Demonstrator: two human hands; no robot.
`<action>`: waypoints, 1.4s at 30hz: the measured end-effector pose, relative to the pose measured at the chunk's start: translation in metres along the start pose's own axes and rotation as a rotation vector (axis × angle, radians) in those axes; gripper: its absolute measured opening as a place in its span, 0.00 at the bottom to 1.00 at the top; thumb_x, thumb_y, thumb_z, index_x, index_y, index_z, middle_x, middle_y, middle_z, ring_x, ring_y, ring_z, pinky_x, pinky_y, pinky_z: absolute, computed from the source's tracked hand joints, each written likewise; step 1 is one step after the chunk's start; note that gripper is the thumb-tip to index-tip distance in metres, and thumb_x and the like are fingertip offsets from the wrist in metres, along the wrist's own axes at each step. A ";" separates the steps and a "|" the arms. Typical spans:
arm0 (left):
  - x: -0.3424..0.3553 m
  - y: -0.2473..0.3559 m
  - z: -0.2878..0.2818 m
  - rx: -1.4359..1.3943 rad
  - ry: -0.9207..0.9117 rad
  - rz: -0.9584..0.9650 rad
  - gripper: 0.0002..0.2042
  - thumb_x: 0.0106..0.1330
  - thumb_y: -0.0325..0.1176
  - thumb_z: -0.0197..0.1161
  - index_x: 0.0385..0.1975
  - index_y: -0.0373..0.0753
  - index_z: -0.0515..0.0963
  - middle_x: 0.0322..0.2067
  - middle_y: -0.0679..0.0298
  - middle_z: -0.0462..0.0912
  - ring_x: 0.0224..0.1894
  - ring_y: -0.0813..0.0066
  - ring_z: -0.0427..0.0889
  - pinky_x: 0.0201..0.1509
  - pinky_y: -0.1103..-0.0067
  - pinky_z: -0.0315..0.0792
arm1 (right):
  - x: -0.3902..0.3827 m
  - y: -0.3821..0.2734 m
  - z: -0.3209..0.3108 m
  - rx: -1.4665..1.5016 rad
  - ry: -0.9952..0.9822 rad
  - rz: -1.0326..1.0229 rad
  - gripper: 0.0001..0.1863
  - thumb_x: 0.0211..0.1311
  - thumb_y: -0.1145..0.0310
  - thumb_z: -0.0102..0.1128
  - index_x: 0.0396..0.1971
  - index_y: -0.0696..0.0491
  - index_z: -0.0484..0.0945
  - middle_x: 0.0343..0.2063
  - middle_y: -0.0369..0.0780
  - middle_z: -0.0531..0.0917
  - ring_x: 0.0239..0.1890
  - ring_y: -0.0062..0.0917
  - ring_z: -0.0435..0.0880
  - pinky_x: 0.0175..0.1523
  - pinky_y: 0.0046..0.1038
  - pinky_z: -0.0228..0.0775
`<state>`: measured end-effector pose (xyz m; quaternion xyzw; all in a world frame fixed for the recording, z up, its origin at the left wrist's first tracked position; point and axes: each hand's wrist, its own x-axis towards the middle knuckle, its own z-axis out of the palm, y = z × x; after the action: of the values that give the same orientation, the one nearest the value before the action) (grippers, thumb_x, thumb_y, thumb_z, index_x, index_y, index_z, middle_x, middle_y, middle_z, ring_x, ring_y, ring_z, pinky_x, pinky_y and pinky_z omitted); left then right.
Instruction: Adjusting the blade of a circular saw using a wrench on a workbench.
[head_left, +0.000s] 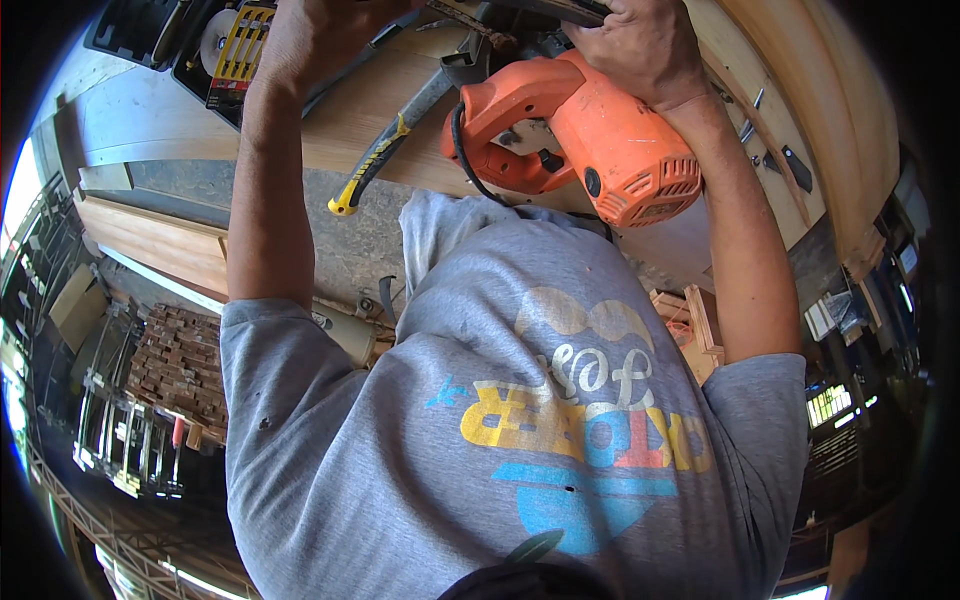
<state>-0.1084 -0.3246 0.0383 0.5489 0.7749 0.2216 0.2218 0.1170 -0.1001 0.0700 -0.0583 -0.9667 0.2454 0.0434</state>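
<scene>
My left hand [345, 22] is at the top edge, where its fingers are cut off from sight. My right hand [645, 45] is closed at the end of a dark bar [560, 8] that runs along the top edge. Below that hand lies an orange corded power tool [625, 140] with a loop handle, a black trigger and a vented motor housing; its exact kind is not clear. My right forearm passes beside the housing. Between my arms, left of the tool, rests a hammer [395, 140] with a grey shaft and a yellow-and-black grip.
An open black case [190, 75] with a yellow-and-red pack of bits [240, 50] stands at the upper left. Wooden boards [150, 110] span the work area. Small dark tools [790, 165] lie on wood at right. Stacked wood blocks [180, 365] stand at far left.
</scene>
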 end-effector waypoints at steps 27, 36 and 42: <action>0.002 0.040 -0.030 0.112 -0.202 -0.148 0.12 0.69 0.42 0.68 0.40 0.40 0.86 0.26 0.59 0.88 0.17 0.72 0.83 0.18 0.80 0.75 | 0.006 -0.003 -0.006 0.068 -0.005 0.012 0.07 0.55 0.71 0.71 0.33 0.55 0.86 0.20 0.38 0.85 0.13 0.26 0.72 0.20 0.28 0.66; 0.008 0.044 -0.005 0.175 -0.169 0.057 0.10 0.69 0.41 0.69 0.39 0.42 0.88 0.27 0.61 0.90 0.16 0.73 0.83 0.16 0.82 0.72 | 0.002 -0.001 -0.003 -0.039 0.036 -0.053 0.06 0.55 0.71 0.71 0.33 0.54 0.87 0.21 0.39 0.86 0.13 0.29 0.72 0.21 0.30 0.66; 0.008 0.049 -0.001 0.173 -0.062 0.087 0.09 0.65 0.37 0.73 0.39 0.41 0.89 0.27 0.60 0.90 0.16 0.72 0.84 0.16 0.84 0.74 | 0.003 0.000 0.000 -0.070 0.027 -0.058 0.07 0.55 0.70 0.70 0.34 0.53 0.88 0.21 0.40 0.86 0.13 0.31 0.72 0.21 0.31 0.66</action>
<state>-0.0747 -0.3021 0.0674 0.6056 0.7594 0.1460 0.1877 0.1141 -0.1002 0.0700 -0.0349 -0.9753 0.2095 0.0615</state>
